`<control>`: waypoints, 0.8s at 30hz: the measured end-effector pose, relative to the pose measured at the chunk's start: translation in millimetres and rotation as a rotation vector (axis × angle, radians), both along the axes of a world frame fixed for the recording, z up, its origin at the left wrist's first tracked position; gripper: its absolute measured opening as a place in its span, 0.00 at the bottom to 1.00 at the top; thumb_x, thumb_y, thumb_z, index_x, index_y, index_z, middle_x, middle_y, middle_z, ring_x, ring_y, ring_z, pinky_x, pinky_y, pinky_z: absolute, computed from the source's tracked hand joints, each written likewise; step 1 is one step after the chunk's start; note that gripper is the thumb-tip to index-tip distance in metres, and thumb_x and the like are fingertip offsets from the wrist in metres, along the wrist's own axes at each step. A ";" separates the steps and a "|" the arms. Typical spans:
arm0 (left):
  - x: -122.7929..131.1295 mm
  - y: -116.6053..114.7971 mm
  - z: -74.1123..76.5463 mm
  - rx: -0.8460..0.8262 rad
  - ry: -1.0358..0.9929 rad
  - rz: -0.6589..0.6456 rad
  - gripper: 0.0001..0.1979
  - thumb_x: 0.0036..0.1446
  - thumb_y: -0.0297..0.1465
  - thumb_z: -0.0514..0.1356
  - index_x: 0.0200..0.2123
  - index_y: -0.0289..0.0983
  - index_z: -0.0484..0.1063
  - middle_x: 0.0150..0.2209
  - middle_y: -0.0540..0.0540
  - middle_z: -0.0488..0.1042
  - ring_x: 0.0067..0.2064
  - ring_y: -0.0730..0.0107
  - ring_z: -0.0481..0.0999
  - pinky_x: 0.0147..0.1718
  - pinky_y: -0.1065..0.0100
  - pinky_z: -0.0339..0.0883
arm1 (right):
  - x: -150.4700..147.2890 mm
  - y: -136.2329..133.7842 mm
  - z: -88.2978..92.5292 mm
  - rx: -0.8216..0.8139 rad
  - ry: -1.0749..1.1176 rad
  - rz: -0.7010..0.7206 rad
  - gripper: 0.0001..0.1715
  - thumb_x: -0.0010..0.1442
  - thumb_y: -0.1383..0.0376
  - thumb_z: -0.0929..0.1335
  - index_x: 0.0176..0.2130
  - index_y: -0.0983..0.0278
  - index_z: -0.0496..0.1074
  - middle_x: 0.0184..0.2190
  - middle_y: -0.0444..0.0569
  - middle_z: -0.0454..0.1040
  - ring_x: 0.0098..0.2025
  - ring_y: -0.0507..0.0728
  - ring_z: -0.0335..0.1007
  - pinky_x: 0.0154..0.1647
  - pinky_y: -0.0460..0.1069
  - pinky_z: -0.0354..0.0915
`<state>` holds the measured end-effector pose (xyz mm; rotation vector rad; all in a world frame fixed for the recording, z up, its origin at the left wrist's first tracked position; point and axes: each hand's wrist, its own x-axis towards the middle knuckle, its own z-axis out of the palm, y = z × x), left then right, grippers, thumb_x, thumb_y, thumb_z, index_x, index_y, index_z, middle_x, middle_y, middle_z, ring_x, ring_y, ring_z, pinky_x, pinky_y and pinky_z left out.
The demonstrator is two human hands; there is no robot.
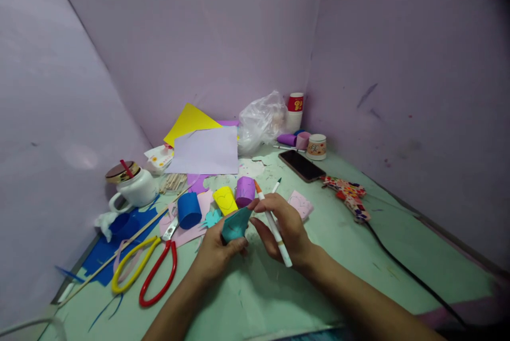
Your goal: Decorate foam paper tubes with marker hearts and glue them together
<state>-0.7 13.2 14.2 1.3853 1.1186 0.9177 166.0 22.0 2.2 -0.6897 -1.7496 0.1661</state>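
My left hand point(217, 256) is closed around a folded piece of teal paper point(235, 225), gripped between thumb and fingers. In my right hand point(287, 221), a white marker point(278, 237) with an orange tip slants upward, its tip pointing away from the paper. The right fingertips are close to the teal paper's upper edge; I cannot tell if they touch it. Just beyond lie a yellow paper piece point(225, 201) with a drawn heart, a purple paper roll point(245, 191) and a blue one point(189, 211). A pink piece point(300, 205) with a drawn heart is beside my right hand.
Scissors point(175, 264) with red and yellow handles lie at left, near a white mug point(137, 189). Sheets point(207, 151), a plastic bag point(261, 123) and paper cups point(294, 118) stand behind. A phone point(302, 165) and a patterned, corded tool point(346, 195) are right.
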 end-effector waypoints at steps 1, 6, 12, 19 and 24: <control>-0.5 0.3 -2.3 -0.017 -0.014 -0.011 0.15 0.39 0.41 0.67 0.22 0.36 0.71 0.20 0.48 0.71 0.24 0.66 0.69 0.28 0.65 0.65 | 0.2 0.0 -0.3 -0.002 -0.010 -0.001 0.19 0.52 0.75 0.65 0.42 0.57 0.64 0.35 0.49 0.74 0.36 0.59 0.71 0.38 0.55 0.68; -1.5 -0.4 -6.5 -0.109 -0.039 0.008 0.15 0.40 0.39 0.68 0.28 0.35 0.72 0.21 0.48 0.73 0.25 0.66 0.70 0.29 0.66 0.63 | 1.0 2.0 -5.2 -0.005 -0.051 0.032 0.20 0.53 0.76 0.65 0.43 0.57 0.65 0.37 0.50 0.75 0.37 0.59 0.71 0.39 0.56 0.67; -2.2 -0.3 -12.9 -0.148 -0.088 -0.018 0.15 0.41 0.39 0.68 0.23 0.34 0.70 0.18 0.48 0.72 0.21 0.69 0.69 0.26 0.67 0.62 | 2.1 5.9 -9.0 0.018 -0.103 0.022 0.19 0.53 0.74 0.65 0.44 0.57 0.65 0.40 0.52 0.75 0.38 0.61 0.72 0.39 0.57 0.66; -1.4 2.5 -27.2 -0.217 -0.267 -0.048 0.16 0.40 0.39 0.69 0.26 0.33 0.72 0.21 0.47 0.72 0.21 0.72 0.67 0.20 0.70 0.61 | 0.6 4.2 -4.2 0.044 -0.095 0.003 0.20 0.51 0.76 0.65 0.43 0.60 0.64 0.37 0.52 0.74 0.37 0.59 0.70 0.38 0.55 0.65; 0.4 -0.8 -16.3 -0.195 -0.101 -0.078 0.11 0.43 0.35 0.67 0.24 0.33 0.71 0.19 0.48 0.70 0.21 0.72 0.67 0.23 0.69 0.61 | -1.6 2.2 -3.8 0.012 -0.166 -0.019 0.11 0.52 0.72 0.65 0.38 0.62 0.65 0.30 0.48 0.71 0.32 0.57 0.66 0.34 0.52 0.63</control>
